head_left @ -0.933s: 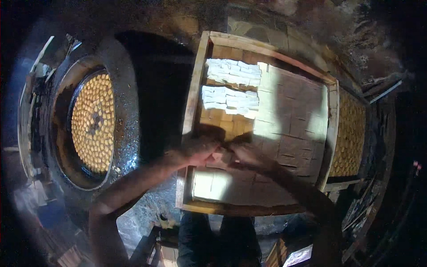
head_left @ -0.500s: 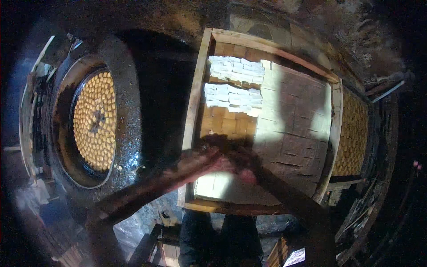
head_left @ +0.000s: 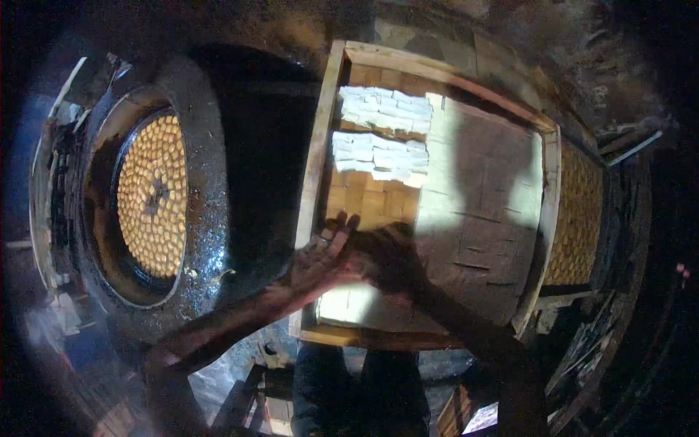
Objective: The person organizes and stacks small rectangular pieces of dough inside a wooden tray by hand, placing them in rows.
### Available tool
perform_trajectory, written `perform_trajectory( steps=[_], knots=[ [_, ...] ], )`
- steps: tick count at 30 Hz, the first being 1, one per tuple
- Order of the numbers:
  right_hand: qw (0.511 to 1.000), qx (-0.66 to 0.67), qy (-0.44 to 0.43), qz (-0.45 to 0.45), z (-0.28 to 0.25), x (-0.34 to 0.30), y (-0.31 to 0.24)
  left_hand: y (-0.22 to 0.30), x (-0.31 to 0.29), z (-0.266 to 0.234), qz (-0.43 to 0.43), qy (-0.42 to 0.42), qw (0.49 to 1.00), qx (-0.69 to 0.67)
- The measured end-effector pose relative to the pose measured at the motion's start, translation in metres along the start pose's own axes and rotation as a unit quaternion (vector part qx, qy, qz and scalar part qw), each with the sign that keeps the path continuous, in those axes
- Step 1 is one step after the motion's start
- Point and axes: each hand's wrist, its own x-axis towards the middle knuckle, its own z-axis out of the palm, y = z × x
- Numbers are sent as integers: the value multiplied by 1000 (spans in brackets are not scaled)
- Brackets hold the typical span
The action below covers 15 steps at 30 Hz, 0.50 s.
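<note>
My left hand [head_left: 324,255] is over the left side of a shallow wooden-framed tray [head_left: 312,182], its fingers raised and apart. A small pale spot shows at its fingertips; whether this is a piece of something, I cannot make out. Close beside it, my right hand [head_left: 393,258] is bent down over the tray in deep shadow, its fingers hidden. The tray has a woven bamboo base [head_left: 357,197]. A white, dough-like sheet [head_left: 480,211], scored with cuts, covers its right part. Two rows of cut white strips [head_left: 382,156] lie at the far left.
To the left, a round pan [head_left: 102,211] holds many golden pieces [head_left: 153,197] with a gap at their middle. Its dark surround [head_left: 207,189] is wet and shiny. Right of the tray, similar yellowish pieces [head_left: 579,226] fill another container. A pale stick [head_left: 637,148] juts out there.
My left hand's fingers have lifted and spread from the blur beside my right hand. The right hand has shifted slightly, staying over the tray. The strips lie as before.
</note>
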Motion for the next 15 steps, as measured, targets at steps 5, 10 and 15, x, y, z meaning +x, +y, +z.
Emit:
perform_trajectory(
  steps=[5,10,15],
  knots=[
    [996,77,-39,34,35,-26,-2,-5,-30,51,92,46,957,272],
    [991,134,-3,-16,11,-19,6,-14,-17,39,43,53,998,11],
    [996,73,-57,15,7,-20,2,-40,-20,62,89,24,949,-300]
  ],
)
